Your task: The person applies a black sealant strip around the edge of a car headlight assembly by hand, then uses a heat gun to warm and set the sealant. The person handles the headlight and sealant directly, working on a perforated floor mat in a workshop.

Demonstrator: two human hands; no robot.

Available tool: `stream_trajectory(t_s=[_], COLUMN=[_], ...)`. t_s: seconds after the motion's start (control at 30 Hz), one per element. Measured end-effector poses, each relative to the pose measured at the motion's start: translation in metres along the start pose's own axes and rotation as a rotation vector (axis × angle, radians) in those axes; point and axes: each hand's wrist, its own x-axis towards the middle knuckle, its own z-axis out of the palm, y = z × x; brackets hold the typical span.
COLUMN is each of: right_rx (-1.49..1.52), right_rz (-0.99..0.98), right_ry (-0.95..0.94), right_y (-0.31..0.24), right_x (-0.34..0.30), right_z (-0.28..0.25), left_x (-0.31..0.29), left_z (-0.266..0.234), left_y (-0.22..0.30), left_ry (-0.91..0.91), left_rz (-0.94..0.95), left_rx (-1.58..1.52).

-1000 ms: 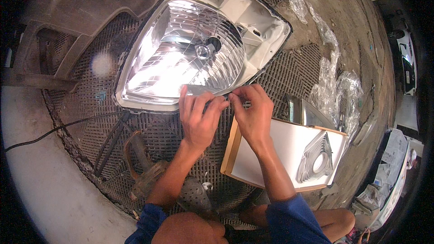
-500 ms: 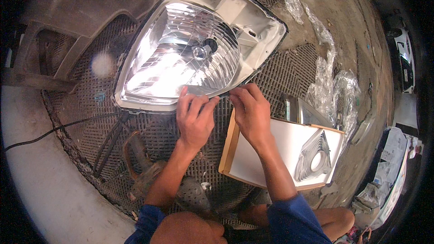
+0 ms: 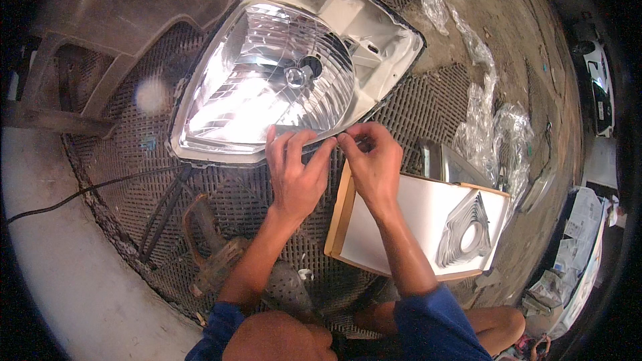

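Note:
A headlight housing (image 3: 394, 60) with its lens off lies tilted on the mat, its shiny faceted reflector (image 3: 267, 93) facing up. A dark strip runs along its outer rim. My left hand (image 3: 294, 170) rests at the near rim, fingers spread over the reflector's edge and thumb toward the right hand. My right hand (image 3: 373, 167) is beside it, thumb and forefinger pinched together at the same rim. Whatever sits in that pinch is too small to make out. Under my right forearm is a shallow cardboard box (image 3: 408, 204) with a white inside, holding a grey coiled strip (image 3: 461, 244).
A dark plastic chair (image 3: 134, 7) lies at the upper left. Crumpled clear plastic wrap (image 3: 478, 117) trails down the right. A black cable (image 3: 100, 187) runs to the left, and a grimy tool (image 3: 214, 247) lies near my left forearm. The woven mat (image 3: 254, 194) meets a pale wall (image 3: 53, 247).
My left hand has shifted slightly right along the rim, bringing its thumb close to the right hand. My right fingers have bent more around the pinch. The headlight has not moved.

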Motion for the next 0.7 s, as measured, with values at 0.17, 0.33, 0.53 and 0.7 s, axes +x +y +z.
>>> stream_trajectory(t_s=[0.17,0.33,0.53,0.7], right_rx=[0.064,0.173,-0.185,-0.285], right_rz=[0.159,0.022,-0.259,-0.369], right_ry=[-0.059,0.131,-0.055,-0.04], right_y=[-0.001,0.017,0.002,0.001], right_x=[0.005,0.002,-0.014,-0.018], right_z=[-0.004,-0.009,-0.007,-0.006], left_x=[0.001,0.001,0.001,-0.008], left_z=[0.005,0.006,0.007,0.011], left_y=[0.001,-0.002,-0.001,-0.005], left_ry=[0.033,0.05,0.106,0.161], left_rz=[-0.007,0.007,-0.031,0.007], left_rx=[-0.006,-0.044,-0.079,-0.055])
